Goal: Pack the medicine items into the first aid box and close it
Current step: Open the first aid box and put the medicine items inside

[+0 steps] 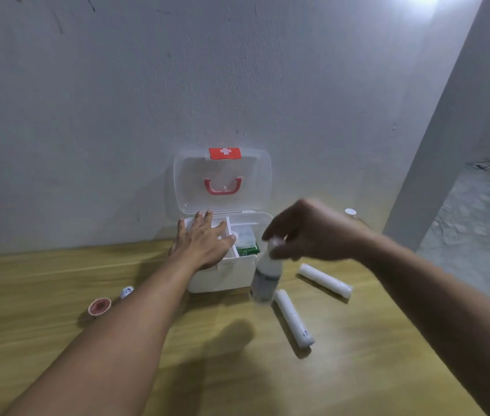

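White plastic first aid box [225, 273] near the wall on a wooden table [57, 340], clear lid [222, 181] tipped up and open, red latch [225, 153] at top, red handle [222, 187] behind the lid. Inside, right compartment: a clear container [245, 235] over a green packet [248, 250]. Left hand [204, 241] flat, fingers spread wide, resting across the left compartment and front rim. Right hand [306, 232] pinched around the cap of a blurred white bottle [266, 277], held just in front of the box's right corner. Two white rolls [293, 318] [324, 280] lying on the table to the right. Left of the forearm: a small red-topped jar [99, 306] and a small blue-and-white item [126, 292]. Small white-capped item [350, 212] at the far table edge.
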`<act>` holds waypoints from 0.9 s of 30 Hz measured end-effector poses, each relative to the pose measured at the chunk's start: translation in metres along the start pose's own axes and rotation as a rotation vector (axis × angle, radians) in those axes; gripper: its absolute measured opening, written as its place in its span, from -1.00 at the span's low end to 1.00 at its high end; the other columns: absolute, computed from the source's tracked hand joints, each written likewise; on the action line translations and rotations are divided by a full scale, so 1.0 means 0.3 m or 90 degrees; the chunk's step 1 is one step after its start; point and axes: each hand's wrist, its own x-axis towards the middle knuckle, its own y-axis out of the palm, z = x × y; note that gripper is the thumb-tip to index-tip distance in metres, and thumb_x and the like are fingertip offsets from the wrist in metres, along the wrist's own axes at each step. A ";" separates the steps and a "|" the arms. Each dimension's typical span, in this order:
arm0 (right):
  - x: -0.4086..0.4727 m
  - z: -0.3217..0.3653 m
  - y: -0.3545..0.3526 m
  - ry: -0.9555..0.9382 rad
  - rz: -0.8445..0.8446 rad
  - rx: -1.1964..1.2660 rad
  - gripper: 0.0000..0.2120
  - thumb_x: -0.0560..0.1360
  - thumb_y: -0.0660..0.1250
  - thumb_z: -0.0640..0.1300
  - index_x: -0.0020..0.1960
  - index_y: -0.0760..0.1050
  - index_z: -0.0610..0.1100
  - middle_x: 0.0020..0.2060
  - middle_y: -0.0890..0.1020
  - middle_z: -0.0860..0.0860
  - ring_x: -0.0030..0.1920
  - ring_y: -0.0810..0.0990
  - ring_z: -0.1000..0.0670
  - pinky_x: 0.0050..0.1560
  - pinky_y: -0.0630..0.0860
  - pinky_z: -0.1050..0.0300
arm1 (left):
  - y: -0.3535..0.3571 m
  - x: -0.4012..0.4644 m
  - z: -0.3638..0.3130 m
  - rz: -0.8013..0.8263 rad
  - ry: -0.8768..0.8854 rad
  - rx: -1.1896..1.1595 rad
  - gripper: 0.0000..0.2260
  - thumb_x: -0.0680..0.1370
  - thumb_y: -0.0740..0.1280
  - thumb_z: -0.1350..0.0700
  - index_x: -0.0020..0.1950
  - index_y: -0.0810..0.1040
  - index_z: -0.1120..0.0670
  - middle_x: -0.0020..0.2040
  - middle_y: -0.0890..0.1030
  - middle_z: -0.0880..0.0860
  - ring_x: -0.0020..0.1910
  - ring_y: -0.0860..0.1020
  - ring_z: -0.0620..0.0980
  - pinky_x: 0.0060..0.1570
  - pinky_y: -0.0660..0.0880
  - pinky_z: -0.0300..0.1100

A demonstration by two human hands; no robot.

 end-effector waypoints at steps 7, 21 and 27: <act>0.154 0.023 -0.061 0.011 -0.187 -0.036 -0.74 0.37 0.53 -0.20 0.06 0.66 -0.14 -0.02 0.72 -0.07 -0.31 0.63 0.13 -0.10 0.63 0.15 | -0.009 -0.015 -0.003 0.001 0.006 -0.012 -0.50 0.62 -0.10 -0.15 0.56 0.09 -0.09 0.60 -0.08 0.10 0.58 -0.12 0.08 0.47 -0.22 0.20; 0.293 0.005 0.095 0.049 -0.059 -0.066 -0.70 0.40 0.51 -0.20 0.12 0.63 -0.20 0.08 0.68 -0.10 -0.23 0.62 0.01 -0.24 0.59 0.24 | -0.010 -0.018 -0.007 -0.016 0.015 0.031 -0.53 0.62 0.00 0.06 0.55 0.13 -0.07 0.60 -0.05 0.16 0.58 -0.10 0.14 0.48 -0.16 0.24; 0.303 -0.039 0.169 0.105 -0.010 0.046 -0.65 0.40 0.51 -0.27 0.17 0.60 -0.23 0.14 0.64 -0.18 -0.25 0.68 -0.06 -0.39 0.65 0.21 | -0.014 -0.028 -0.008 -0.016 0.010 0.007 -0.54 0.64 -0.06 -0.02 0.56 0.08 -0.10 0.60 -0.08 0.11 0.58 -0.13 0.09 0.49 -0.20 0.19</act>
